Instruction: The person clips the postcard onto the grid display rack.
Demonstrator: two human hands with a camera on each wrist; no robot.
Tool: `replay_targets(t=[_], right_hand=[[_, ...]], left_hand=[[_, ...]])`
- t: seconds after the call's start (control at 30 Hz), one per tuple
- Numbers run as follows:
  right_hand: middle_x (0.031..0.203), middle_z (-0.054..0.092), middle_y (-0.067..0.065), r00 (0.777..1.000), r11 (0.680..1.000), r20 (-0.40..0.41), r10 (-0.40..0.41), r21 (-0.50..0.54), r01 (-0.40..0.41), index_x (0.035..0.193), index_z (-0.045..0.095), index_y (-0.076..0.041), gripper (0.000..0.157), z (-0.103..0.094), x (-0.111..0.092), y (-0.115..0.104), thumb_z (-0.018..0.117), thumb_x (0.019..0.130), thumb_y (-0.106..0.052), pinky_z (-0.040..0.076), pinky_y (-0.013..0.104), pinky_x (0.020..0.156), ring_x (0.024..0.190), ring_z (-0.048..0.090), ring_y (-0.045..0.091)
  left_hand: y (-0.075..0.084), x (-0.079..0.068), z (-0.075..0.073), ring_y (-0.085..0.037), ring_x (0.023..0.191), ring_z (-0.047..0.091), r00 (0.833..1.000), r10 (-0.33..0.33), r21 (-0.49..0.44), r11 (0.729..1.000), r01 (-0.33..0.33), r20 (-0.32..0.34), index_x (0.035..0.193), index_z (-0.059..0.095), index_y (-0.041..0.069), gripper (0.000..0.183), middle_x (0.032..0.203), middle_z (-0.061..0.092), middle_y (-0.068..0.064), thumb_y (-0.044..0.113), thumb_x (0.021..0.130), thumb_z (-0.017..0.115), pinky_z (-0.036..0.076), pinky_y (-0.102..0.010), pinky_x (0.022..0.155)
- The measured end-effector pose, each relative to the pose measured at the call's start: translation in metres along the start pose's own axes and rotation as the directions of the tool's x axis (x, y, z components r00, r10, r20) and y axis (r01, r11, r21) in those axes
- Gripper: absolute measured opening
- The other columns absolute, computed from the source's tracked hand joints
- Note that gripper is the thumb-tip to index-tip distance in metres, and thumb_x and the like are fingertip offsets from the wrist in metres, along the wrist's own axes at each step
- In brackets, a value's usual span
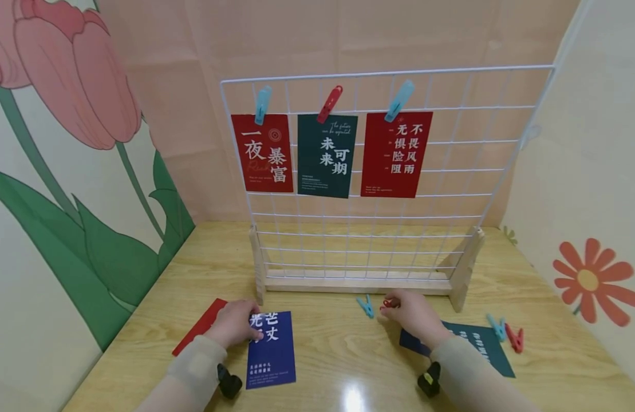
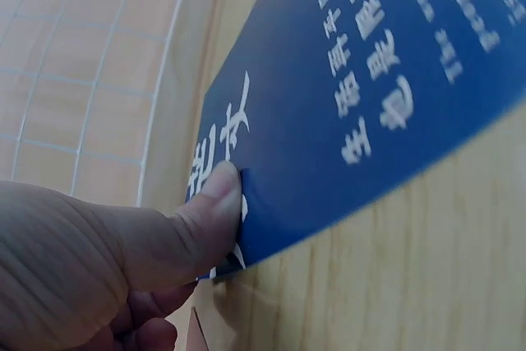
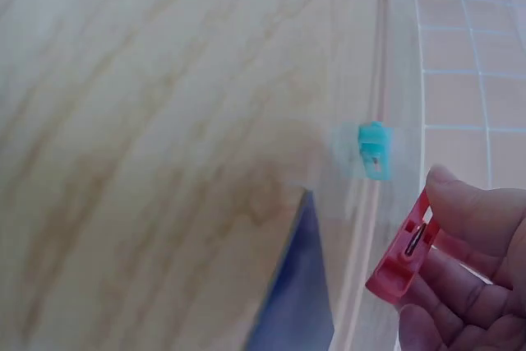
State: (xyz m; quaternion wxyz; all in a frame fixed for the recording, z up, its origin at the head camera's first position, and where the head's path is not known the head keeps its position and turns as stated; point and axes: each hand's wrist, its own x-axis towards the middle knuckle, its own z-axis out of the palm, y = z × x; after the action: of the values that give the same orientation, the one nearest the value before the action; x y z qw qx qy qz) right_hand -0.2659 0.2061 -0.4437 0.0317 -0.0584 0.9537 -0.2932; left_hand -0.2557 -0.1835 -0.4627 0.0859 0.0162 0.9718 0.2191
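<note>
Your left hand (image 1: 232, 323) is pinching the blue card (image 1: 273, 360) near its top left corner, the thumb pressing on its printed face; that card is lying toward the left edge of the table (image 1: 343, 349), in front of the rack (image 1: 358, 284). Your right hand (image 1: 412, 315) is holding a red clip (image 3: 401, 262) between thumb and fingers, before the right half of the rack's wooden base. A teal clip (image 1: 367, 306) is lying just left of that hand, near the base. A red card (image 1: 197, 329) is sitting partly behind your left hand, closer to the table's left edge.

Beneath your right forearm, a navy card (image 1: 411, 341) and a green card (image 1: 495, 350) are showing on either side; you cannot tell whether they are overlapping. Just past the green card's far right corner, a second teal clip (image 1: 497, 328) and a second red clip (image 1: 515, 339) are lying close together, toward the table's right edge.

The rack is standing toward the table's back edge and bearing three cards in a row on its left and middle: a red one (image 1: 260, 183) under a teal clip, a green one (image 1: 317, 174) under a red clip, another red one (image 1: 381, 171) under a teal clip. Tulips (image 1: 70, 74) are decorating the left wall.
</note>
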Motion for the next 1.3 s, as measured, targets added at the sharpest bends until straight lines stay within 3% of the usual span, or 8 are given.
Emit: replay_targets(t=[0.27,0.6,0.83,1.0,1.3], right_hand=[[0.098,0.065,0.005,1.000,0.997,0.006,0.003,0.076,-0.003,0.123,0.062,-0.003,0.041,-0.007,-0.002,0.002,0.070,0.089,-0.024,0.051,0.038,0.073,0.082,0.057,0.017],[0.100,0.065,0.004,0.997,0.973,0.058,0.051,0.220,-0.063,0.116,0.064,-0.005,0.044,-0.016,-0.006,0.006,0.071,0.086,-0.036,0.048,0.046,0.084,0.094,0.059,0.021],[0.097,0.066,0.006,0.991,0.930,0.097,0.094,0.348,-0.122,0.114,0.061,0.001,0.036,-0.019,-0.006,0.010,0.069,0.088,-0.021,0.052,0.039,0.076,0.084,0.061,0.019],[0.096,0.066,0.008,0.991,0.904,0.097,0.088,0.411,-0.120,0.116,0.059,0.005,0.036,-0.026,-0.009,0.010,0.068,0.089,-0.017,0.053,0.039,0.075,0.083,0.062,0.020],[0.093,0.064,0.011,0.993,0.889,0.089,0.083,0.444,-0.114,0.115,0.054,0.006,0.037,-0.034,-0.013,0.012,0.066,0.088,-0.014,0.052,0.040,0.074,0.080,0.061,0.022]], left_hand=[[0.003,0.002,0.000,-0.023,0.091,0.055,1.000,-0.022,-0.117,0.993,0.023,0.008,0.107,0.064,0.011,0.045,0.101,0.062,-0.005,0.017,0.068,0.087,0.047,-0.048,0.087],[0.005,0.000,-0.004,-0.020,0.083,0.054,0.999,-0.002,-0.259,0.966,0.015,0.051,0.096,0.068,0.015,0.012,0.088,0.060,-0.001,0.013,0.085,0.073,0.047,-0.039,0.077],[0.014,-0.003,-0.009,-0.019,0.084,0.056,0.999,0.004,-0.405,0.914,0.018,0.054,0.099,0.071,0.016,0.011,0.090,0.062,-0.001,0.012,0.089,0.068,0.049,-0.037,0.078],[0.019,-0.005,-0.011,-0.018,0.083,0.059,0.999,0.021,-0.498,0.867,0.006,0.050,0.105,0.070,0.012,0.015,0.092,0.064,-0.002,0.012,0.090,0.067,0.052,-0.036,0.076],[0.022,-0.007,-0.008,-0.018,0.081,0.060,0.999,0.019,-0.580,0.815,0.005,0.035,0.105,0.069,0.008,0.016,0.091,0.065,-0.003,0.014,0.090,0.068,0.053,-0.036,0.076]])
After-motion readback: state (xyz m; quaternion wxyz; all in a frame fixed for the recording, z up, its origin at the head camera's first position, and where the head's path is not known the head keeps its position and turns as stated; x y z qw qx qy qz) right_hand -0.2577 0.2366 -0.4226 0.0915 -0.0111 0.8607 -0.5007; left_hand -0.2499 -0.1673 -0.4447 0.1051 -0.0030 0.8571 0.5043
